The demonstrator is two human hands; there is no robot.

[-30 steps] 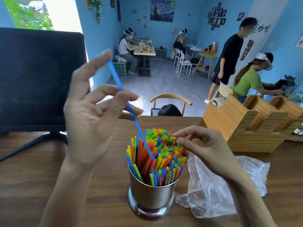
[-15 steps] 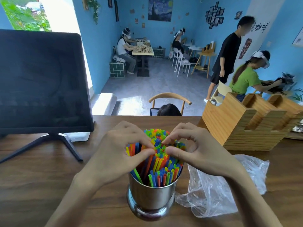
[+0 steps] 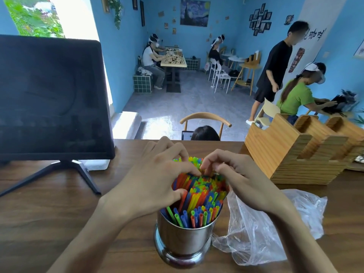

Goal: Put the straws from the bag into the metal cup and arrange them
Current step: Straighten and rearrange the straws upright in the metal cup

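Metal cup [image 3: 183,236]: my landmark; it stands upright on the wooden table [image 3: 49,223], at the near edge, directly in front of me.
Straws [image 3: 199,201]: a dense multicoloured bundle (blue, green, yellow, orange, red) standing in the metal cup, open ends up, fanned out wider than the cup's rim.
My left hand [image 3: 157,180]: on the cup's left, over the bundle; fingers curled over the straw tops at the far side, thumb pressed against the straws on the near left side. I am grasping the straws.
My right hand [image 3: 242,176]: on the cup's right; fingers bent and pinching down on the straw tips near the middle of the bundle, almost meeting my left fingertips. Exactly which straws they nip, I cannot tell.
Plastic bag [image 3: 262,227]: clear, crumpled, lying flat on the table just to the right of the cup, partly under my right forearm; no straws visible inside.
Wooden holder [image 3: 291,154]: a stepped, slotted block on the table, beyond and to the right of the cup.
Monitor [image 3: 51,99]: dark screen on a splayed stand, beyond and to the left of the cup.
Chair back [image 3: 204,118]: curved wood, beyond the table's far edge, straight past the cup, with the top of a person's dark hair in front of it.
Room beyond: blue walls, several seated people and one person standing, well away from the cup.
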